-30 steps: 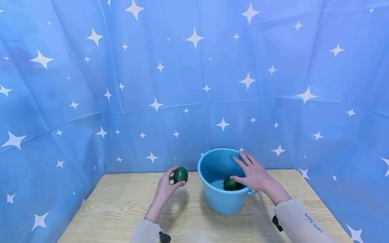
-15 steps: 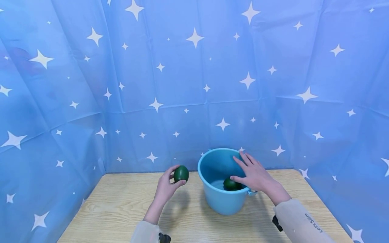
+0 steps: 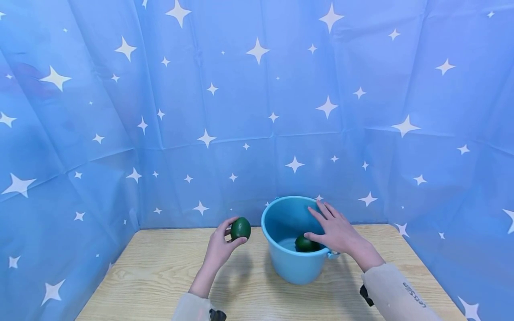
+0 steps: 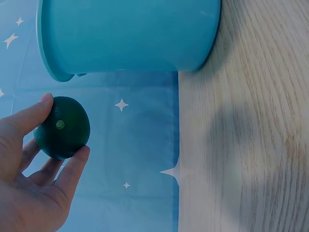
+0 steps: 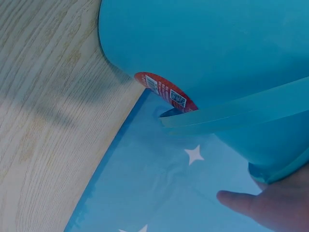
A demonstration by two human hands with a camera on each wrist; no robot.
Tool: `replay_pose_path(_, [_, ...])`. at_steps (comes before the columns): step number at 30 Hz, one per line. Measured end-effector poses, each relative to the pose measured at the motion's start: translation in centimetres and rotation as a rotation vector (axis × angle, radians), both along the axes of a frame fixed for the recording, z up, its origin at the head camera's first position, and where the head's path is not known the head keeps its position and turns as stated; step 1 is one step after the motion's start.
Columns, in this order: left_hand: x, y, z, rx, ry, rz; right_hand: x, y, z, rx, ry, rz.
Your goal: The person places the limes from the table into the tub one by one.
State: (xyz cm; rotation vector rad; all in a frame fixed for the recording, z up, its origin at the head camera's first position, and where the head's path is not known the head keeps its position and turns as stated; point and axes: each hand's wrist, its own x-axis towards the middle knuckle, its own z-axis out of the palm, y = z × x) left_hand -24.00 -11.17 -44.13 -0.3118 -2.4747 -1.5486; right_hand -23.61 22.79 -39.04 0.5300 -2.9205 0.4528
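My left hand (image 3: 217, 250) pinches a dark green avocado (image 3: 241, 228) between thumb and fingers, above the table and left of the bucket. In the left wrist view a pale stem button shows on this avocado (image 4: 65, 128). A light blue bucket (image 3: 297, 269) stands on the table, its mouth tilted toward me in the head view. Inside it lies a second green avocado (image 3: 306, 244), partly hidden by the right thumb. My right hand (image 3: 341, 234) rests at the bucket's right rim with spread, straight fingers; in the right wrist view part of this hand (image 5: 285, 203) shows beside the rim.
Wood-grain table (image 3: 160, 276) under everything. Blue curtains (image 3: 225, 111) with white stars hang behind and at both sides. The bucket's handle (image 5: 241, 111) hangs along its side, near a red label (image 5: 164, 89).
My left hand has lifted the avocado very slightly upward and to the right. The right hand, the bucket and the avocado inside have stayed where they were.
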Motion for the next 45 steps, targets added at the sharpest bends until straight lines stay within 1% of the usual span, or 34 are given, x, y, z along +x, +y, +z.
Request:
replay_pose_path(12, [0.3,0.4,0.7,0.039,0.008,-0.025,0.1,-0.1,0.1,-0.009,-0.001,0.000])
replay_pose_path(17, [0.5,0.5,1.1,0.061,0.013,-0.045,0.1,0.0,0.0,-0.005,-0.003,0.003])
replay_pose_path(29, [1.1,0.9,2.4,0.096,0.040,-0.066,0.0,0.0,-0.1,-0.002,-0.004,0.002])
replay_pose_path(37, [1.3,1.2,2.7,0.103,0.054,-0.077,0.1,-0.1,0.0,-0.006,-0.007,0.001])
replay_pose_path(45, [1.4,1.5,3.0,0.085,0.074,-0.076,0.1,0.0,-0.1,-0.008,-0.004,0.001])
